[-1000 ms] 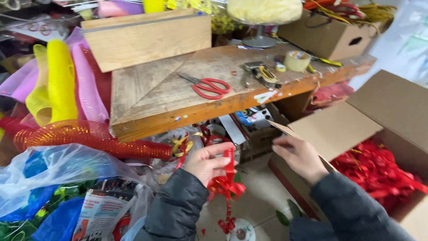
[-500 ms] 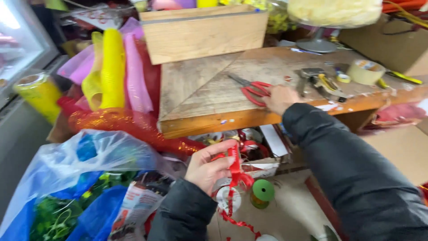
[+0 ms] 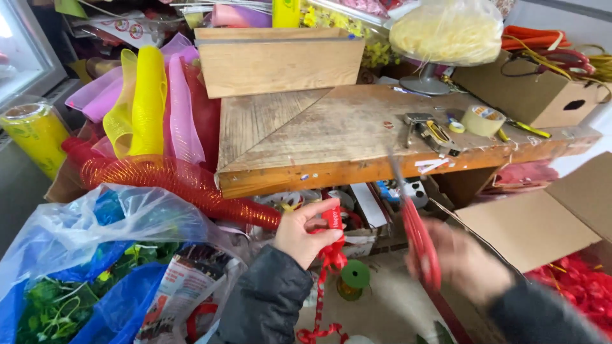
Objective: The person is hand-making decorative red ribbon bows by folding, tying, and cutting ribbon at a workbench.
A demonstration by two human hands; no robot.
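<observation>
Ribbon [image 3: 331, 245], red and curly, pinched between thumb and fingertips [image 3: 322, 207] of left hand [image 3: 305, 232], held low in front of wooden workbench [image 3: 357, 137]; upper end stood up against the fingertips, loose tail dangled past the dark sleeve; gripped in right hand [image 3: 462, 264] (blurred, fingers curled shut around the handles), red-handled scissors [image 3: 414, 226], blades pointing up, just right of the ribbon, apart from it; green spool [image 3: 354, 277] lay below.

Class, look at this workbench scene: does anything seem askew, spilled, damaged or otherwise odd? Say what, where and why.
Two things stand out. The red ribbon pinched in the left hand trails down in loose curls toward the floor. The roll of red mesh lies slumped across the heap beside the wooden table, not upright. The right hand holds red scissors.
</observation>
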